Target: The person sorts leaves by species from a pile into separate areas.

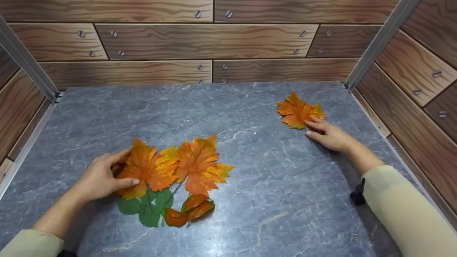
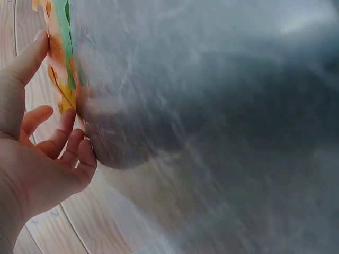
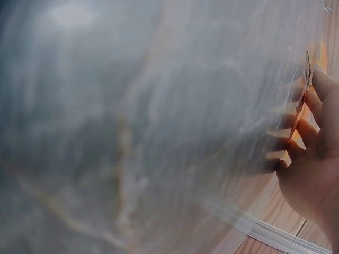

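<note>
Hands apart across a gray table [image 1: 271, 200]: the left hand [image 1: 101, 176], thumb and fingers spread, touches a jagged orange leaf [image 1: 145, 170] at lower left of the frame, while the right hand [image 1: 330, 136] rests extended fingers on a separate maple-like leaf [image 1: 295, 110] at upper right. Both look feather-light, thin and bendable, likely best pinched near the base, sparing the points.

Head view above and behind left fingers [image 1: 125, 183] and right fingers [image 1: 317, 125], facing forward and down, wrist views close behind their fingers, table [image 1: 285, 196] shared by all
</note>
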`<state>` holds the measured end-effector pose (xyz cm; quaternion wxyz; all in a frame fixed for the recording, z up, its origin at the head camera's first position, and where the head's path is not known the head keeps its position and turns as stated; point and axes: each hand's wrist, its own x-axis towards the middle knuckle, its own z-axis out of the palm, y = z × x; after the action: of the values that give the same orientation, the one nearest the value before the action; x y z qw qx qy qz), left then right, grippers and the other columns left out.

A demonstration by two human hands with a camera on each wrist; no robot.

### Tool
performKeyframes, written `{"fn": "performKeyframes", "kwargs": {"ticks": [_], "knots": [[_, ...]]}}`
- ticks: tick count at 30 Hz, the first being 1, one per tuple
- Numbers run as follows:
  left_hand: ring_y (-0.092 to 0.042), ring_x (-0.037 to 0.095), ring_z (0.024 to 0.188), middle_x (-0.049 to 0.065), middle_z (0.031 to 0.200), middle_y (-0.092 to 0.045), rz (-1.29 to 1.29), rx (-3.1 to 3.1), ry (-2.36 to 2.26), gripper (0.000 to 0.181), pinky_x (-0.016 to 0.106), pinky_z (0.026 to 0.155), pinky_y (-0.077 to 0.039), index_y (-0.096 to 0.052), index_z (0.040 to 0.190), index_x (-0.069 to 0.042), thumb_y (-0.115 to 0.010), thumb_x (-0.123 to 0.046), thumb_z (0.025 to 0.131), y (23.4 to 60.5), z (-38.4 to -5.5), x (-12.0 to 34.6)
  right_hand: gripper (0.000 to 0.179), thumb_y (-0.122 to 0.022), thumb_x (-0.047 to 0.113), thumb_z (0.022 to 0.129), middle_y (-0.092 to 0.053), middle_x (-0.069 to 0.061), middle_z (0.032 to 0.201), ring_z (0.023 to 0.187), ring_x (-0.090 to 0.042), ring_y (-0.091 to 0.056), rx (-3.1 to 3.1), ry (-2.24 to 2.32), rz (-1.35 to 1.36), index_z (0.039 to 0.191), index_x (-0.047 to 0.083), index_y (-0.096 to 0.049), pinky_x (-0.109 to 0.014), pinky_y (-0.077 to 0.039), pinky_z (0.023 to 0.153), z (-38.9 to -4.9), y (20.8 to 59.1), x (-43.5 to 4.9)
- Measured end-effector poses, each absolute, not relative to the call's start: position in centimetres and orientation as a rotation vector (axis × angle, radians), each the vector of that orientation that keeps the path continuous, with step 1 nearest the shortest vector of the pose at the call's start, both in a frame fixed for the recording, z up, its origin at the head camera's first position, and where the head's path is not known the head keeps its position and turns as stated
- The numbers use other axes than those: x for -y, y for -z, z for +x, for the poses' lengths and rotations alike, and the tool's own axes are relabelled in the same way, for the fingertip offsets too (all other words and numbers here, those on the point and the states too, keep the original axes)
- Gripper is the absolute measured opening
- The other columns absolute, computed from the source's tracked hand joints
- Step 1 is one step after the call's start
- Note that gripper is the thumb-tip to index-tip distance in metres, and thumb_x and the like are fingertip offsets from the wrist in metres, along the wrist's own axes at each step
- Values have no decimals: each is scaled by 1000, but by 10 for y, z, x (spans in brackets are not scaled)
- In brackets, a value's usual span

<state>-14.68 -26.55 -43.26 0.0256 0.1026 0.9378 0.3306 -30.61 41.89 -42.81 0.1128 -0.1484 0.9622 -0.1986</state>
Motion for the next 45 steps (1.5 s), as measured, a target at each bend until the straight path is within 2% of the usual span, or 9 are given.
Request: {"fn": "performKeyframes", "kwargs": {"ticks": [5,9,12,17,21,28,37,45], "knots": [[-62,33,107,17,118,-70,393,-2895,-1070,91,53,95,-50,-49,156,2,-93,-34,85,435,-146,267,67,-49,50,112,-17,-21,174,157,-52,-10,-2814,583,-440,165,10,-39,-72,-11,121,-307,427,-416],[-61,25,99,10,108,-70,418,-2906,-1074,82,41,86,-51,-54,152,3,-93,-26,86,435,-146,267,67,-49,50,112,-17,-21,174,158,-51,-10,-2814,584,-443,165,10,-39,-72,-11,121,-306,426,-416],[-59,29,103,13,112,-69,395,-2918,-1061,81,45,90,-49,-55,153,1,-92,-29,87,434,-146,266,67,-49,49,112,-17,-20,174,157,-52,-10,-2815,586,-442,165,10,-39,-72,-11,121,-306,425,-416],[-48,44,122,27,137,-59,312,-2923,-1016,93,66,99,-42,-50,158,-4,-90,-45,85,434,-147,263,66,-49,48,112,-16,-21,174,157,-52,-9,-2815,592,-444,165,9,-39,-73,-10,121,-305,425,-416],[-43,47,128,30,146,-52,319,-2912,-999,96,72,102,-39,-46,160,-6,-91,-45,85,435,-148,262,66,-49,48,112,-16,-21,174,157,-52,-8,-2813,604,-439,164,9,-40,-72,-9,121,-306,426,-417],[-45,46,126,26,144,-56,360,-2912,-988,91,71,103,-39,-48,159,-5,-91,-39,86,436,-150,262,66,-49,48,112,-16,-21,174,157,-52,-9,-2813,615,-433,164,9,-40,-73,-9,121,-305,427,-418],[-51,37,116,17,126,-68,361,-2892,-1057,78,58,97,-41,-54,155,-4,-89,-29,90,437,-154,262,64,-54,44,112,-21,-24,173,157,-53,-12,-2832,622,-456,163,7,-43,-72,-12,121,-305,428,-417],[-61,43,124,24,141,-64,436,-2853,-1142,66,63,104,-47,-58,152,-3,-85,-18,94,434,-156,262,63,-54,44,112,-21,-24,172,156,-54,-13,-2838,626,-460,162,7,-43,-73,-12,120,-306,429,-419]]}}
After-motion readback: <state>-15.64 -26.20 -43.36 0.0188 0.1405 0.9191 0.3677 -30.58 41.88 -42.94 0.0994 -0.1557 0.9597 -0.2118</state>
